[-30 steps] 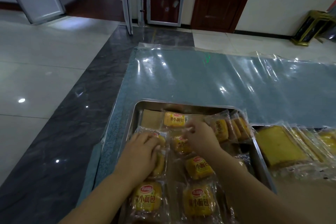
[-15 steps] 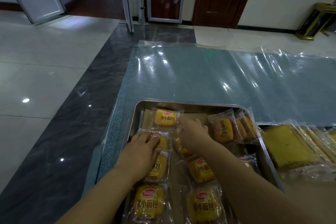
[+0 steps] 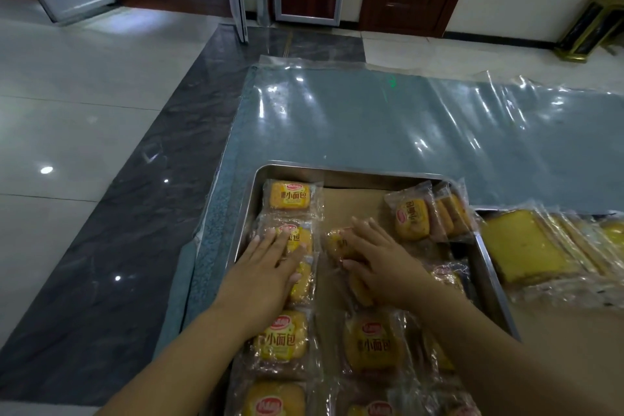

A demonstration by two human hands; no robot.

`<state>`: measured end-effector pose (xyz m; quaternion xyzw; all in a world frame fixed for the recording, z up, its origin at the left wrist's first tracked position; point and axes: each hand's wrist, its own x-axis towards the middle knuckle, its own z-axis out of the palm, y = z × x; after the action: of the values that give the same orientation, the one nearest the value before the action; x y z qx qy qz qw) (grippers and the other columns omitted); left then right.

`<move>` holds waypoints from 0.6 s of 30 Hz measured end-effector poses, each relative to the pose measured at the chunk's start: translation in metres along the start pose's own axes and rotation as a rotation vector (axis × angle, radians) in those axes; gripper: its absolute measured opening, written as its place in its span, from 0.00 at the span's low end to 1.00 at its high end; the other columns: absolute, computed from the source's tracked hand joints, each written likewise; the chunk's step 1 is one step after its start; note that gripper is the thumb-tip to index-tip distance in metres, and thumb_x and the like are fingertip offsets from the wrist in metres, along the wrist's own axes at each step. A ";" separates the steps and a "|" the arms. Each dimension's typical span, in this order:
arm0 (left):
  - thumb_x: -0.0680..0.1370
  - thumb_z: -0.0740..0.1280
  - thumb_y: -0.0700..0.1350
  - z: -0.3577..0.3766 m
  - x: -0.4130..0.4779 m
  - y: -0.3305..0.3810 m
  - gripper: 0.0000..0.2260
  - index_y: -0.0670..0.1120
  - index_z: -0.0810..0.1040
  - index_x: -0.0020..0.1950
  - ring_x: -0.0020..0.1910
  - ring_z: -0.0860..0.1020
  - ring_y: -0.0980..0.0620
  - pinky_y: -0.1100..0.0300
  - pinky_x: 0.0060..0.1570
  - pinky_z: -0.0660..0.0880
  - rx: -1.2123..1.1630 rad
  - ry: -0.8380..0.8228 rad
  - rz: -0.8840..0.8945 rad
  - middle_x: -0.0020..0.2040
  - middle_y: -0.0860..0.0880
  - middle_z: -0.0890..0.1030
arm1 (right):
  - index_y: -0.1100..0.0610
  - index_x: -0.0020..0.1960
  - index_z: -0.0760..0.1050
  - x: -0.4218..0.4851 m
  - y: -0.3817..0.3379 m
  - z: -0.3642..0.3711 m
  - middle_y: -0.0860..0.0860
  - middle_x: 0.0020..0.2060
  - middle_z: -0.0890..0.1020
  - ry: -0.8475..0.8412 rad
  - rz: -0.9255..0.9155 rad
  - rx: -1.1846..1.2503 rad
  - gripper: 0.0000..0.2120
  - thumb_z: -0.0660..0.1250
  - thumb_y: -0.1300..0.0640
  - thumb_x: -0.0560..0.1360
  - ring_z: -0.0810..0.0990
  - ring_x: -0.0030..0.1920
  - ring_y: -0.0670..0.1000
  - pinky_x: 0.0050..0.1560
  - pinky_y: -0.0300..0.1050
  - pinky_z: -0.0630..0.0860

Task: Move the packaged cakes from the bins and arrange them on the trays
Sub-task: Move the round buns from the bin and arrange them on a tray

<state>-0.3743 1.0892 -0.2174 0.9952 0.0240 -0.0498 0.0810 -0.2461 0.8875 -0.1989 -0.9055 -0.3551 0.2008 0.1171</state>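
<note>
Worktop point(image 3: 388, 132): blue-grey, under shiny clear film, runs out beyond the steel tray point(image 3: 243, 223) on its far side.

Steel tray sits at the worktop's near-left corner, lined with brown paper point(image 3: 351, 203).

Just right of the tray: sliced cake packs point(image 3: 523, 246) overlapping in a row. I can't make out what holds them.

Inside the tray: small cake packs in yellow-printed wrappers, laid in columns. Left column runs from the far-left corner pack point(image 3: 289, 195) toward me. A few tilted packs point(image 3: 412, 218) lean at the tray's far-right corner.

Left hand point(image 3: 270, 267): fingers straight, palm flat on the second pack point(image 3: 299, 238) of the tray's left column.

Right hand point(image 3: 378, 263): fingers extended, pressing flat on a middle pack point(image 3: 337, 243) in the tray. Neither of the hands grips anything.
</note>
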 end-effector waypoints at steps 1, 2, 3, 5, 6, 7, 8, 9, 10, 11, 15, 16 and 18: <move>0.81 0.42 0.56 0.001 -0.001 0.001 0.22 0.57 0.38 0.73 0.72 0.32 0.50 0.55 0.69 0.32 0.022 -0.024 -0.001 0.75 0.49 0.36 | 0.40 0.75 0.45 -0.004 0.001 0.004 0.41 0.75 0.41 -0.035 0.037 -0.005 0.29 0.53 0.41 0.78 0.35 0.73 0.47 0.71 0.59 0.50; 0.81 0.41 0.56 0.001 -0.002 0.001 0.21 0.58 0.35 0.72 0.71 0.31 0.49 0.55 0.69 0.32 0.030 -0.045 -0.005 0.74 0.49 0.35 | 0.41 0.75 0.42 -0.007 0.001 0.008 0.41 0.75 0.38 -0.047 0.072 -0.009 0.30 0.52 0.40 0.79 0.34 0.73 0.48 0.71 0.60 0.50; 0.82 0.42 0.55 0.001 -0.001 0.002 0.21 0.59 0.34 0.71 0.71 0.31 0.49 0.54 0.69 0.32 0.027 -0.065 -0.008 0.74 0.48 0.33 | 0.42 0.75 0.40 -0.009 0.000 0.012 0.42 0.75 0.37 -0.041 0.102 -0.013 0.30 0.51 0.40 0.79 0.34 0.73 0.49 0.71 0.60 0.49; 0.82 0.43 0.55 0.000 -0.001 0.003 0.21 0.60 0.33 0.70 0.71 0.31 0.48 0.54 0.68 0.32 0.022 -0.094 -0.012 0.73 0.48 0.32 | 0.45 0.75 0.38 -0.012 -0.003 0.017 0.45 0.75 0.36 -0.008 0.149 -0.014 0.31 0.49 0.39 0.79 0.34 0.74 0.52 0.72 0.58 0.49; 0.82 0.43 0.54 -0.001 -0.002 0.004 0.21 0.60 0.34 0.71 0.71 0.31 0.48 0.54 0.69 0.32 0.020 -0.098 -0.014 0.73 0.48 0.32 | 0.45 0.75 0.37 -0.013 -0.005 0.018 0.47 0.75 0.36 0.005 0.166 -0.012 0.31 0.49 0.39 0.79 0.34 0.74 0.53 0.72 0.58 0.48; 0.82 0.44 0.54 -0.002 -0.003 0.005 0.22 0.60 0.36 0.72 0.71 0.31 0.48 0.54 0.69 0.32 0.009 -0.093 -0.020 0.74 0.49 0.33 | 0.46 0.76 0.37 -0.014 -0.008 0.018 0.48 0.75 0.36 0.019 0.176 -0.006 0.32 0.49 0.39 0.79 0.33 0.74 0.53 0.72 0.58 0.48; 0.82 0.45 0.55 -0.004 -0.005 0.007 0.22 0.59 0.39 0.74 0.71 0.31 0.49 0.54 0.68 0.33 -0.014 -0.079 -0.031 0.74 0.49 0.34 | 0.46 0.76 0.38 -0.016 -0.010 0.018 0.49 0.76 0.37 0.046 0.178 0.004 0.32 0.49 0.38 0.78 0.33 0.74 0.54 0.72 0.58 0.48; 0.82 0.46 0.55 -0.006 -0.007 0.009 0.22 0.59 0.42 0.75 0.72 0.32 0.50 0.55 0.68 0.34 -0.048 -0.058 -0.044 0.75 0.50 0.35 | 0.46 0.76 0.39 -0.019 -0.012 0.017 0.49 0.76 0.38 0.089 0.169 0.013 0.33 0.50 0.38 0.78 0.33 0.74 0.53 0.72 0.58 0.49; 0.81 0.47 0.56 -0.008 -0.010 0.011 0.23 0.59 0.44 0.75 0.72 0.32 0.51 0.56 0.68 0.34 -0.081 -0.032 -0.049 0.75 0.51 0.37 | 0.47 0.76 0.41 -0.023 -0.013 0.015 0.49 0.76 0.39 0.140 0.152 0.015 0.33 0.51 0.38 0.78 0.33 0.74 0.53 0.72 0.57 0.49; 0.81 0.48 0.57 -0.010 -0.014 0.014 0.24 0.58 0.46 0.75 0.72 0.33 0.52 0.57 0.68 0.35 -0.105 -0.006 -0.041 0.76 0.51 0.38 | 0.47 0.76 0.44 -0.027 -0.015 0.014 0.49 0.76 0.42 0.189 0.134 0.016 0.32 0.52 0.39 0.78 0.35 0.74 0.53 0.72 0.57 0.51; 0.80 0.49 0.59 -0.010 -0.034 0.030 0.25 0.55 0.50 0.76 0.73 0.37 0.54 0.57 0.70 0.39 -0.141 0.035 -0.008 0.77 0.53 0.44 | 0.50 0.68 0.63 -0.054 -0.018 0.023 0.52 0.72 0.57 0.311 0.113 0.027 0.22 0.58 0.44 0.77 0.50 0.72 0.54 0.70 0.54 0.58; 0.80 0.48 0.59 -0.008 -0.038 0.033 0.26 0.54 0.50 0.76 0.74 0.37 0.52 0.56 0.71 0.39 -0.134 0.016 -0.012 0.77 0.52 0.44 | 0.49 0.67 0.65 -0.060 -0.019 0.027 0.53 0.71 0.59 0.296 0.120 0.036 0.19 0.57 0.44 0.78 0.51 0.72 0.55 0.70 0.54 0.58; 0.80 0.47 0.59 -0.002 -0.046 0.037 0.26 0.52 0.46 0.76 0.74 0.35 0.49 0.54 0.72 0.38 -0.085 -0.049 -0.029 0.77 0.50 0.40 | 0.49 0.67 0.65 -0.068 -0.021 0.036 0.52 0.71 0.58 0.261 0.141 0.074 0.19 0.55 0.44 0.79 0.52 0.71 0.55 0.70 0.54 0.57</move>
<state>-0.4174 1.0509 -0.2049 0.9889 0.0384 -0.0743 0.1231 -0.3205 0.8584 -0.2048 -0.9416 -0.2648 0.1018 0.1812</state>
